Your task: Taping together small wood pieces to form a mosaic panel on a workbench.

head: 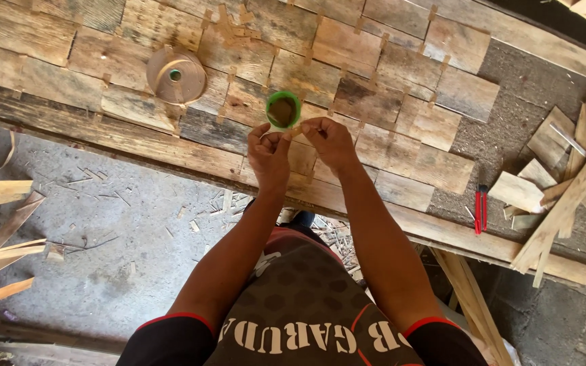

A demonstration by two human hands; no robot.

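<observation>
Seen from above: left hand point(269, 157) and right hand point(330, 141) brought together over the table point(49, 102), fingertips of both pinched on a thin pale sliver of wood point(298, 126) held between them, too small to make out in detail. Just past the fingers, at 12 o'clock, a small green cup point(283, 109) with brown contents, standing upright on the patchwork of rough wooden tiles point(408, 74) covering the table top. At 10 o'clock from the hands, well apart, a round tan disc point(176, 74) with a green centre. At 3 o'clock, near the table's edge, a red-handled tool point(481, 209), and beyond it a loose heap of wood offcuts point(564, 169). Shavings and splinters point(103, 196) scattered over the concrete floor point(89, 271) at 8 o'clock.

Likely risks, judged from this: cup close enough to the knuckles to be tipped by a careless nudge, spilling brown contents over the tiles; sliver thin enough to snap or slip under uneven pinching from 2 hands; rough grain and bare fingertips, so a splinter in the skin; sliver easily lost among floor shavings if dropped
</observation>
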